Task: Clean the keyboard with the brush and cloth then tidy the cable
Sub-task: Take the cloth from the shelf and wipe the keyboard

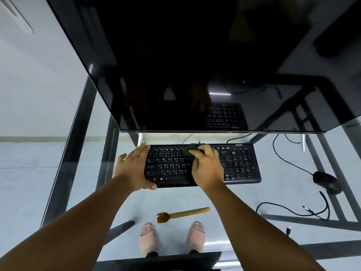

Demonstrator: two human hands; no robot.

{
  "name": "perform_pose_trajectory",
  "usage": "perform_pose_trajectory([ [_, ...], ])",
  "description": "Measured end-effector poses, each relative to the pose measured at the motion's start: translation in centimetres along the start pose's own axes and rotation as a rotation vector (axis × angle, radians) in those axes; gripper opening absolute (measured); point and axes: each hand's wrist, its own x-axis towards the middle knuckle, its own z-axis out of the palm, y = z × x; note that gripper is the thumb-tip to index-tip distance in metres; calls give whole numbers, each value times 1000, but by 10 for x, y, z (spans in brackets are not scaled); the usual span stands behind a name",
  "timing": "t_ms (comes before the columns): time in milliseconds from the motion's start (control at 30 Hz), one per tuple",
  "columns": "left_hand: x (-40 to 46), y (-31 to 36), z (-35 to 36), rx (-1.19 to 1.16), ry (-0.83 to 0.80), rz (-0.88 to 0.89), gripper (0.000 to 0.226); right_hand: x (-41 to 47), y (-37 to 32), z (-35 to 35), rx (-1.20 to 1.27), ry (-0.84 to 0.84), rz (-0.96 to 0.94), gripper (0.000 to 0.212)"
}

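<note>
Black keyboard (240, 165) lies flat, dark cloth (190, 152) atop, brush (182, 214) nearby.

A large black glossy monitor (195, 65) fills the upper part of the view, tilted toward the camera, its dark screen showing dim reflections. It stands on a clear glass bench (254, 198) with a dark metal frame. A black computer mouse (327, 181) lies on the glass at the right. Through the glass, a pale grey floor (29, 182) and a pair of pink open-toed slippers (148, 239) show below.
</note>
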Motion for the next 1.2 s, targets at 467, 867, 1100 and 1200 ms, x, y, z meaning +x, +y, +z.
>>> perform_pose_trajectory([
  [467, -8, -7, 3, -44, 15, 4, 129, -26, 17, 7, 117, 169, -26, 38],
  [867, -7, -19, 1, 36, -22, 69, 126, -20, -31, 24, 93, -33, -178, 44],
  [1100, -10, -25, 3, 43, 2, 102, 122, -22, -21, 16, 99, -217, -451, 41],
  [1200, -10, -25, 4, 20, 1, 91, 123, -27, -19, 17, 124, -154, -371, 42],
])
